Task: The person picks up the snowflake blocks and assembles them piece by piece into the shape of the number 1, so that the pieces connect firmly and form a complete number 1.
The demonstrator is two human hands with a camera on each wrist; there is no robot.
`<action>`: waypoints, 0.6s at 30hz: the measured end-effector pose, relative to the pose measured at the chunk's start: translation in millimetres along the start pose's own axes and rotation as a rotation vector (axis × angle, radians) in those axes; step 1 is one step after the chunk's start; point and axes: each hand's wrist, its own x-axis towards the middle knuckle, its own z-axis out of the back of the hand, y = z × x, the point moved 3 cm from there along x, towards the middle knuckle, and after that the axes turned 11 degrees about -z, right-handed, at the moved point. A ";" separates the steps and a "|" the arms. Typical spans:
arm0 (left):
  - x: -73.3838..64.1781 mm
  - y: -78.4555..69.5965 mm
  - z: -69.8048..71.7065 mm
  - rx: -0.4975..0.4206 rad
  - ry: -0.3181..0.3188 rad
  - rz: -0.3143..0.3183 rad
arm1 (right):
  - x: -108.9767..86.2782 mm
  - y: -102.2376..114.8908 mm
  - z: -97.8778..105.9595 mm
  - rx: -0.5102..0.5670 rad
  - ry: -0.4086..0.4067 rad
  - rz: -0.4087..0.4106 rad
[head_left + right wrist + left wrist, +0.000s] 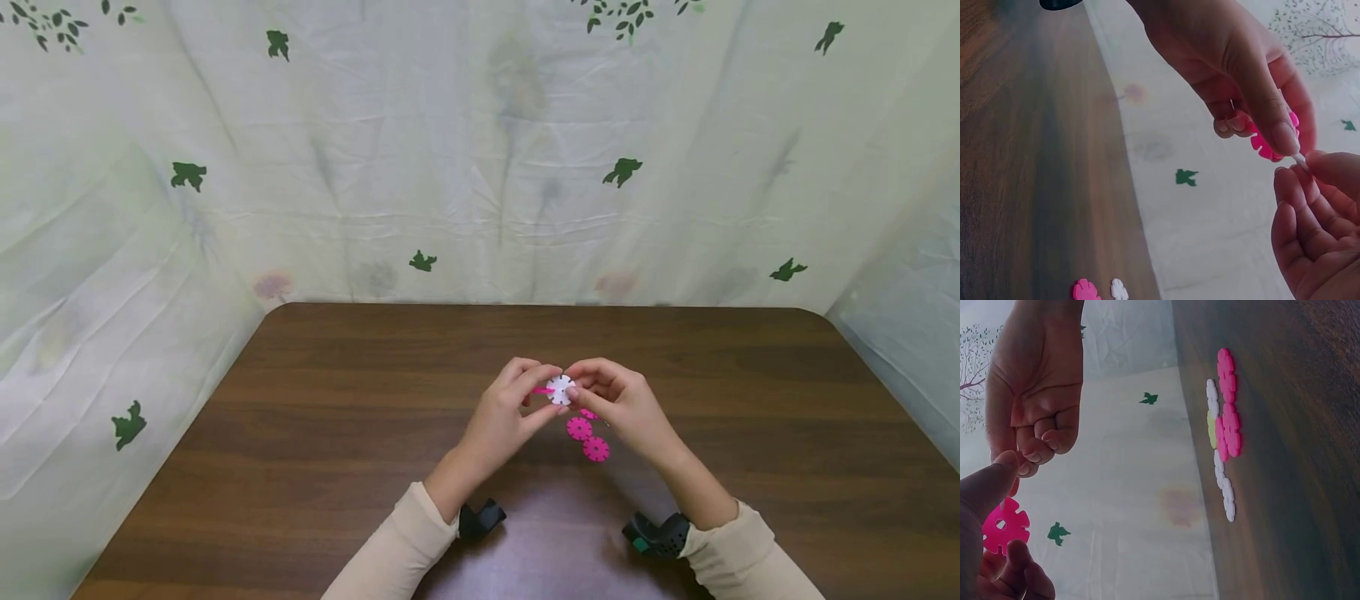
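Observation:
Both hands meet above the table, holding a white interlocking disc (560, 390) with notches around its rim. My left hand (501, 406) grips it from the left, thumb at the lower edge and a fingertip at the upper. On the other side, my right hand (617, 398) pinches it with the thumb across its face. A pink interlocking disc (1005, 526) stands crosswise to the white one, inside the left hand's grasp; it also shows in the right wrist view, while the white disc (1300, 162) appears there nearly edge-on between the thumbs.
Under the hands, pink discs (596, 449) lie flat on the brown wooden table (360, 417). The left wrist view also has white discs (1224, 481) and a yellow-green disc (1212, 429) beside them. A pale patterned cloth (450, 150) hangs behind the table and along its sides.

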 end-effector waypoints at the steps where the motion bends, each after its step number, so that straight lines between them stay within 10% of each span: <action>1: 0.2 -0.1 0.3 0.003 0.001 0.001 | 0.0 0.6 0.0 -0.013 -0.002 0.003; 18: 0.6 0.6 3.6 0.038 -0.013 -0.011 | -9.4 8.5 19.9 -0.281 -0.136 0.089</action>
